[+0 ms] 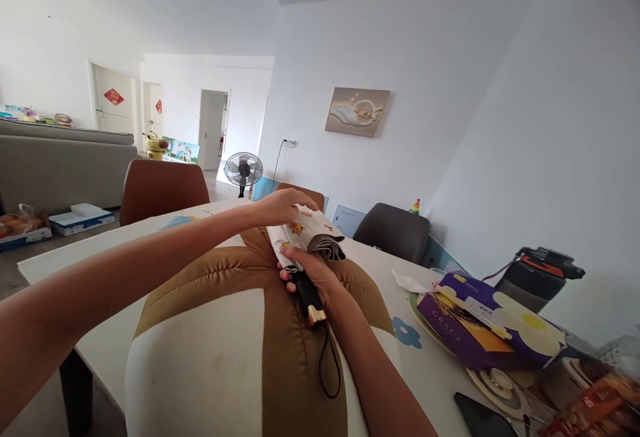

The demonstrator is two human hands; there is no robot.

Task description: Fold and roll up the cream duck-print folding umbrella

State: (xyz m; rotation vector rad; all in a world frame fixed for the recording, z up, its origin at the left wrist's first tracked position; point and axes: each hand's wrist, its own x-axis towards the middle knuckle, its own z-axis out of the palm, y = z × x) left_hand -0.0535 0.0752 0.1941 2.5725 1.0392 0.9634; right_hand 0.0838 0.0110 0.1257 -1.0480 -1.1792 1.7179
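Right hand [314, 269] is closed firmly around the lower part of a compact umbrella [280, 238], with the thumb along the white canopy and fingertips showing beside the black handle [303, 289]. Left hand [283, 207] arches over the canopy's far side, fingers bent; its thumb is hidden, so I can't tell whether it pinches the cloth or merely rests there. The umbrella is in front of the person, above a padded brown-and-white cushion [200, 343] that covers part of the worktop [107, 310]; whether it bears on the cushion is unclear.

Its canopy is gathered, but a loose fold [327, 248] bulges on the right, dark underside showing. If the left hand pressed that fold down unevenly, the cloth could crease or bunch. Were the right hand to slacken, the gathered panels could spread, or the umbrella could slip onto the soft cushion. The wrist strap [321, 363] dangles in a loop beside the right forearm and might snag. An outward elbow swing could knock the phone [483, 415] or purple box [465, 340].
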